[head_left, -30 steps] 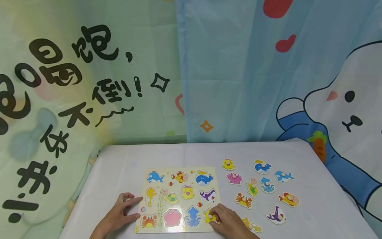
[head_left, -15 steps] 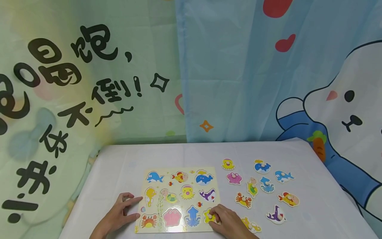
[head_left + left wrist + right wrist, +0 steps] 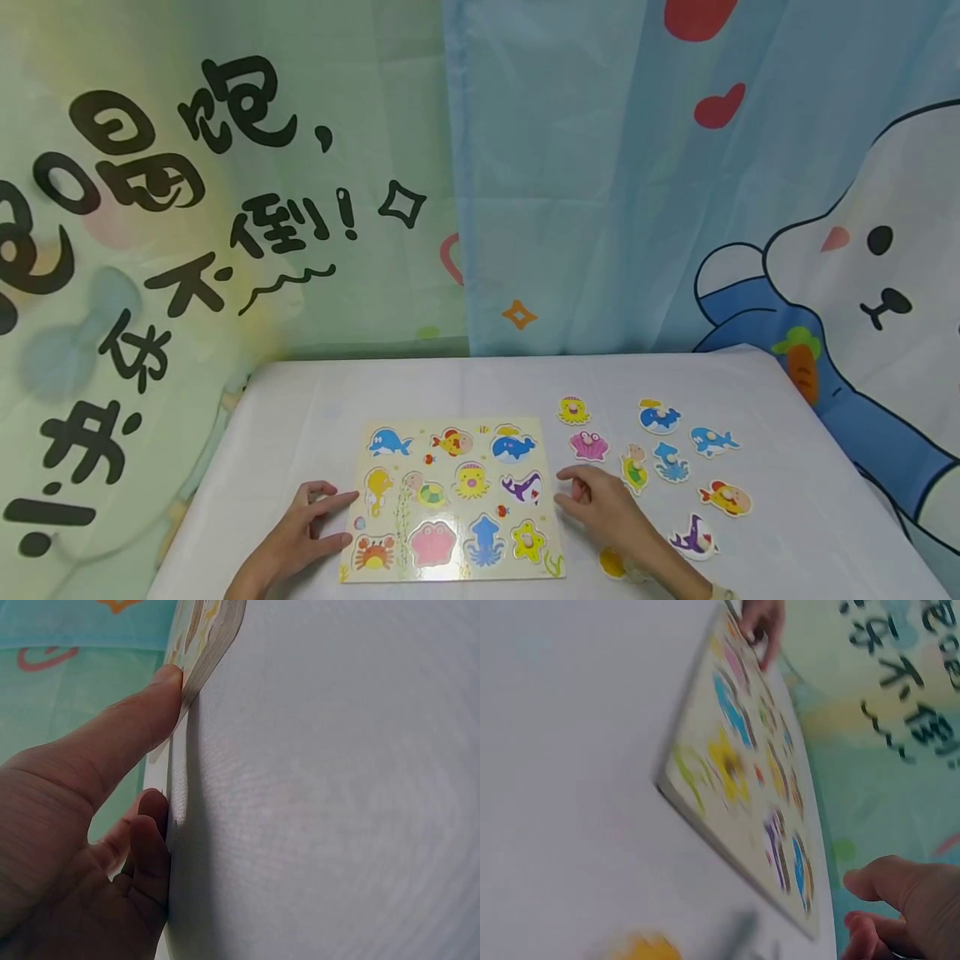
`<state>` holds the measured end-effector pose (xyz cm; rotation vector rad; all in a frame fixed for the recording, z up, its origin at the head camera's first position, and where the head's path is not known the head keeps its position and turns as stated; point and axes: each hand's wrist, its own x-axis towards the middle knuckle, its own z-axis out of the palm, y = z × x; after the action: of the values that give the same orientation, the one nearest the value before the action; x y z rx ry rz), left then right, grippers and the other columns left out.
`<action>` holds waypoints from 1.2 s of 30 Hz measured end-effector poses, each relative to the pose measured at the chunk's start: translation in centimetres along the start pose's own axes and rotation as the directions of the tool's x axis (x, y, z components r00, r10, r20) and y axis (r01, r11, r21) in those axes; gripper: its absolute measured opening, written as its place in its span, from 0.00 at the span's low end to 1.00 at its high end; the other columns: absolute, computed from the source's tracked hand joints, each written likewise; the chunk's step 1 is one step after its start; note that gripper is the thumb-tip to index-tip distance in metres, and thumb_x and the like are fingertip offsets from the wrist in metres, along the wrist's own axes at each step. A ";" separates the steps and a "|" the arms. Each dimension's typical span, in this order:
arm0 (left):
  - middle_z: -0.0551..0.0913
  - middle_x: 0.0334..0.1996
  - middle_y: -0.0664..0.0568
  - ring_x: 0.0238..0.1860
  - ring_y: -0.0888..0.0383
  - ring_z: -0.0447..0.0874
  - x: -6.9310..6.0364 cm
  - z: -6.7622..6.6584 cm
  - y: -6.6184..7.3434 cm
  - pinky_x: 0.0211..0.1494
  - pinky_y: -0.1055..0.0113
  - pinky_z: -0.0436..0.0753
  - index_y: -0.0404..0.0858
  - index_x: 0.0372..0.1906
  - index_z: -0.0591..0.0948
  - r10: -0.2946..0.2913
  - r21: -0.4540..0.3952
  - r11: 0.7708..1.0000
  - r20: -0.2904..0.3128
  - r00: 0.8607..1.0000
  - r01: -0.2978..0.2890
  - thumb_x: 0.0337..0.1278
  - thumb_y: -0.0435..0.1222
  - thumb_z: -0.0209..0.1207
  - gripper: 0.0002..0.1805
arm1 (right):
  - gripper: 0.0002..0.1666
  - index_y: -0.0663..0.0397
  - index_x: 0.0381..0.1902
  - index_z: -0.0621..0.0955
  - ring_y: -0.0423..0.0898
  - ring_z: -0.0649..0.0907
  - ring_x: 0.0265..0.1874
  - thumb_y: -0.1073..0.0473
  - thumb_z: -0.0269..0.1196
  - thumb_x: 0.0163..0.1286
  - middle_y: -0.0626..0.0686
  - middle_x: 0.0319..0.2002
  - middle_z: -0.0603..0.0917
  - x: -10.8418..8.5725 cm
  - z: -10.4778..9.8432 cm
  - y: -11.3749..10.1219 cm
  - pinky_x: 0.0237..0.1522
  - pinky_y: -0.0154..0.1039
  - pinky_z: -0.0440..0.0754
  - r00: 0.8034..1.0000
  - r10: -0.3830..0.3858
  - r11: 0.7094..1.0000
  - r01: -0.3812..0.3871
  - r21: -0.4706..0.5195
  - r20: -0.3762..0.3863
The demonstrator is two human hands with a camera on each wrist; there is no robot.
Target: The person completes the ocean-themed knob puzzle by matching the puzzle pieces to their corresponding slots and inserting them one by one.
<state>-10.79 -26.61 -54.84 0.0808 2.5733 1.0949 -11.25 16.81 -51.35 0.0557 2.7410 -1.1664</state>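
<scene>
A cream puzzle board [image 3: 534, 513] with sea-animal shapes lies on the white table. In its lower right corner sits the yellow starfish piece [image 3: 528, 542], with a knob at its middle. My left hand [image 3: 296, 537] touches the board's left edge with thumb and index fingertip; the left wrist view shows the thumb [image 3: 142, 716] against that edge. My right hand [image 3: 603, 507] is just right of the board, fingers loosely bent and holding nothing. Beneath the right forearm, the yellow seahorse piece [image 3: 612, 562] is partly covered. The crab piece is hidden behind the right hand.
Loose knobbed pieces lie right of the board: octopus [image 3: 573, 410], pink shell [image 3: 589, 447], turtle [image 3: 634, 470], squid [image 3: 671, 463], whale with yellow spout [image 3: 660, 418], blue whale [image 3: 715, 442], fish [image 3: 726, 498] and purple whale [image 3: 694, 540]. Printed curtains [image 3: 555, 208] hang behind the table.
My right hand has let go of the starfish piece, which stays on the board, and has moved up and right toward the loose pieces. The left hand keeps its place.
</scene>
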 end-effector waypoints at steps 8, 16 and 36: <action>0.61 0.58 0.44 0.37 0.61 0.64 0.0 0.0 -0.4 0.36 0.75 0.65 0.47 0.63 0.77 0.012 0.002 1.000 0.010 1.000 -0.012 0.50 0.47 0.69 0.32 | 0.20 0.61 0.50 0.79 0.44 0.73 0.33 0.59 0.67 0.62 0.51 0.33 0.76 5.4 -2.7 3.3 0.33 0.28 0.74 0.998 -0.009 0.995 0.001 -0.102 -0.069; 0.62 0.58 0.44 0.36 0.60 0.65 -0.1 0.2 -0.3 0.36 0.74 0.65 0.48 0.62 0.78 0.011 -0.003 1.000 0.008 1.000 -0.011 0.49 0.47 0.69 0.32 | 0.13 0.60 0.45 0.81 0.46 0.75 0.35 0.61 0.65 0.63 0.52 0.33 0.79 7.3 -2.8 5.1 0.39 0.34 0.77 0.999 0.031 0.997 -0.033 -0.070 -0.025; 0.62 0.58 0.45 0.34 0.62 0.64 0.1 0.0 -0.1 0.36 0.75 0.64 0.47 0.63 0.77 0.024 0.004 1.000 0.004 1.000 -0.024 0.50 0.47 0.69 0.32 | 0.08 0.59 0.36 0.85 0.42 0.73 0.29 0.64 0.69 0.58 0.49 0.27 0.77 6.5 -2.8 1.9 0.31 0.27 0.74 0.971 -0.237 0.959 0.231 -0.162 -0.019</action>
<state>-10.86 -26.68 -54.96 0.1148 2.5776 1.0971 -17.83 19.96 -51.84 -0.2764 2.9263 -1.0014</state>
